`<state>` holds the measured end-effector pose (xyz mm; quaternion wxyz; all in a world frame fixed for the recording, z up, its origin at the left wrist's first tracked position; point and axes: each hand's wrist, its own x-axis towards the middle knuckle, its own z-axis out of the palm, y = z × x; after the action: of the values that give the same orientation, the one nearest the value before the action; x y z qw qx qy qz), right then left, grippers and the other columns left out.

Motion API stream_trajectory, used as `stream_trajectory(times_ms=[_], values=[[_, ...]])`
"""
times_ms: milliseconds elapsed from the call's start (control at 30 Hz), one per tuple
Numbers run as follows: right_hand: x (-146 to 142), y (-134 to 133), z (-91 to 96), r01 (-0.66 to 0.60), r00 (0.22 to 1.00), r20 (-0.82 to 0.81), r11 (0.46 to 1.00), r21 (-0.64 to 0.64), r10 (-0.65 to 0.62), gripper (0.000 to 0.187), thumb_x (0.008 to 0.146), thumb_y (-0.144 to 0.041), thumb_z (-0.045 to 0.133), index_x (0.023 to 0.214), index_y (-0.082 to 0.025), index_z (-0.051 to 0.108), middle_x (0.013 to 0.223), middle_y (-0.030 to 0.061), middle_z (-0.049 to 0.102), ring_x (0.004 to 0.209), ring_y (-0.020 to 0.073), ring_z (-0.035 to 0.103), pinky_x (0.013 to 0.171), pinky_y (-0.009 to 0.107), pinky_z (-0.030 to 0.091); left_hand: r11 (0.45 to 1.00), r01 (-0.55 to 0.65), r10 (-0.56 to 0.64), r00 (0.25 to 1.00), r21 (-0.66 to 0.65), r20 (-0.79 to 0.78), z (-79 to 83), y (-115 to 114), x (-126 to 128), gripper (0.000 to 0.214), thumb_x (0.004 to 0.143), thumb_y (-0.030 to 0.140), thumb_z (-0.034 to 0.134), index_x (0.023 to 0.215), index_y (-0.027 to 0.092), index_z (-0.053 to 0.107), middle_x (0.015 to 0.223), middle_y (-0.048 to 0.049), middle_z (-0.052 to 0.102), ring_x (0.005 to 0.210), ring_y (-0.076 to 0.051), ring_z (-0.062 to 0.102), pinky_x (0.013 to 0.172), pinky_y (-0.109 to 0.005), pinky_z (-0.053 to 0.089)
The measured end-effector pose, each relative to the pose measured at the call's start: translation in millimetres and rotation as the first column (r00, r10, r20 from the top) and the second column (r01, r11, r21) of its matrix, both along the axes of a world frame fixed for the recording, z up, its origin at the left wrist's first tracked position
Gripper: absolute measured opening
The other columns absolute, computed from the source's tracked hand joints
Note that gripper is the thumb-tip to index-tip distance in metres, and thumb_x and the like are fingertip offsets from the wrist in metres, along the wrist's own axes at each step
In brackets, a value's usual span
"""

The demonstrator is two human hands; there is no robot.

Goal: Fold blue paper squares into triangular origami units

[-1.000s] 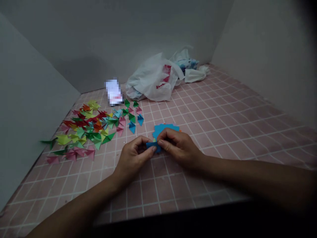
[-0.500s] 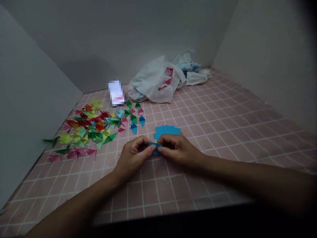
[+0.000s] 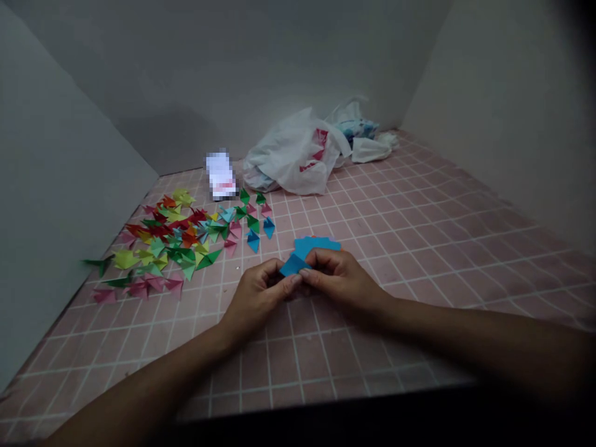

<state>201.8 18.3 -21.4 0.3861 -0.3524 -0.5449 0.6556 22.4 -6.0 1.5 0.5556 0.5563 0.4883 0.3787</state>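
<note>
Both my hands meet over a pink tiled surface [image 3: 419,248], pinching one small blue piece of paper [image 3: 292,265] between their fingertips. My left hand [image 3: 261,298] grips its left side, fingers curled. My right hand [image 3: 339,279] grips its right side, fingers also curled. Just behind my right hand lies a small stack of blue paper sheets [image 3: 321,244] on the tiles. To the left a spread of several folded paper triangles [image 3: 177,239] in green, yellow, red, pink and blue covers the surface.
A white plastic bag [image 3: 293,155] with red print lies at the back, with more crumpled white and blue wrapping [image 3: 363,133] behind it. A small white packet [image 3: 220,175] stands near the back wall. Grey walls enclose the surface on three sides.
The blue piece has been turned up between my fingers and now shows a broader flat face. Both hands have stayed in the same spot.
</note>
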Motion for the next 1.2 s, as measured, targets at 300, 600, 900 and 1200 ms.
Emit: stream_trajectory(times_ms=[300, 600, 900, 1200], values=[[0.2, -1.4, 4.2, -0.002, 1.000, 0.007, 1.000, 0.026, 0.002, 0.020, 0.084, -0.030, 0.068, 0.070, -0.018, 0.060, 0.068, -0.0009, 0.060, 0.066, 0.0132, 0.056, 0.066, 0.030, 0.044, 0.999, -0.032, 0.033, 0.999, -0.030, 0.026, -1.1, -0.1, -1.3, 0.020, 0.082, 0.036, 0.069, 0.077, 0.018, 0.062, 0.069, -0.0002, 0.064, 0.062, -0.012, 0.058, 0.062, -0.026, 0.046], [1.8, -3.1, 6.0, 0.006, 1.000, 0.024, 1.000, 0.003, -0.006, 0.024, 0.084, -0.032, 0.069, 0.067, -0.019, 0.057, 0.064, -0.0014, 0.061, 0.061, 0.0125, 0.055, 0.064, 0.030, 0.042, 0.991, 0.037, -0.009, 0.979, 0.131, -0.205, 4.0, -0.2, -3.1, 0.024, 0.089, 0.032, 0.059, 0.068, 0.020, 0.053, 0.059, 0.0024, 0.055, 0.055, -0.012, 0.049, 0.054, -0.025, 0.038], [-0.1, -1.4, 3.6, 0.024, 1.000, -0.014, 1.000, -0.004, -0.024, 0.018, 0.084, -0.031, 0.071, 0.073, -0.020, 0.063, 0.070, -0.0007, 0.066, 0.069, 0.0142, 0.059, 0.072, 0.031, 0.046, 0.982, -0.151, 0.154, 0.988, 0.114, -0.015, 4.0, 1.1, -3.5, 0.016, 0.080, 0.032, 0.070, 0.076, 0.018, 0.063, 0.066, 0.0012, 0.062, 0.062, -0.012, 0.055, 0.060, -0.025, 0.044], [0.9, -0.6, 4.1, -0.015, 0.999, 0.029, 0.999, 0.050, 0.014, 0.018, 0.083, -0.032, 0.071, 0.074, -0.019, 0.062, 0.070, -0.0011, 0.061, 0.067, 0.0134, 0.054, 0.066, 0.029, 0.042, 0.981, -0.164, 0.166, 0.986, 0.108, -0.013, 8.3, -1.7, -5.8, 0.016, 0.076, 0.028, 0.073, 0.068, 0.017, 0.064, 0.066, 0.0015, 0.059, 0.063, -0.011, 0.053, 0.061, -0.025, 0.042]])
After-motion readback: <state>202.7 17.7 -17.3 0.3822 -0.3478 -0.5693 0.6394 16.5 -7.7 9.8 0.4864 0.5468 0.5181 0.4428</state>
